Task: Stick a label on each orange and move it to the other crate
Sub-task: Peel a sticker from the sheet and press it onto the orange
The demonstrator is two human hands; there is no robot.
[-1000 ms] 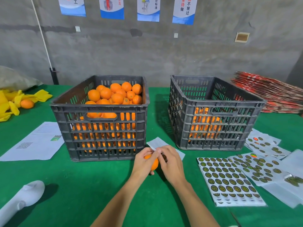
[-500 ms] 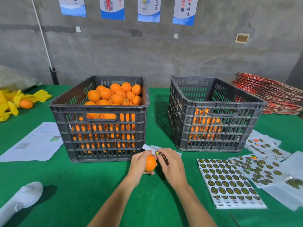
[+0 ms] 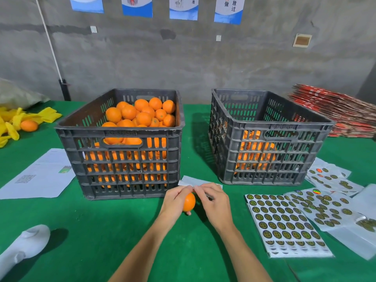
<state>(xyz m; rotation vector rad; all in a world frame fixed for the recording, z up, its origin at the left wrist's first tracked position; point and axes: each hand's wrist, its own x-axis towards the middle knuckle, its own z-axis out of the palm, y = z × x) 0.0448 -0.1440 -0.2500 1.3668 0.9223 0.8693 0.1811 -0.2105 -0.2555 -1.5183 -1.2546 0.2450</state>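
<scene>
Left hand (image 3: pixel 174 201) grips one orange (image 3: pixel 189 202) just above the table (image 3: pixel 126 237), in front of the gap between the crates. Right hand (image 3: pixel 213 202) has fingers curled, fingertips at the top of the orange; cannot tell whether they pinch a label. Two dark slotted crates: left crate (image 3: pixel 122 159) heaped with oranges, right crate (image 3: pixel 268 159) part filled, well below the rim. Paper strip (image 3: pixel 195 182) lies behind the hands. Label sheets (image 3: pixel 284 224) spread to the right, several overlapping, count unclear. Printed paper (image 3: pixel 40 176) to the left; white object (image 3: pixel 24 245) near left. One loose orange (image 3: pixel 29 125) on yellow cloth (image 3: pixel 12 123), far left. Table covered in green; grey concrete wall with four posters (image 3: pixel 228 9); red stack (image 3: pixel 341 115) at right.
</scene>
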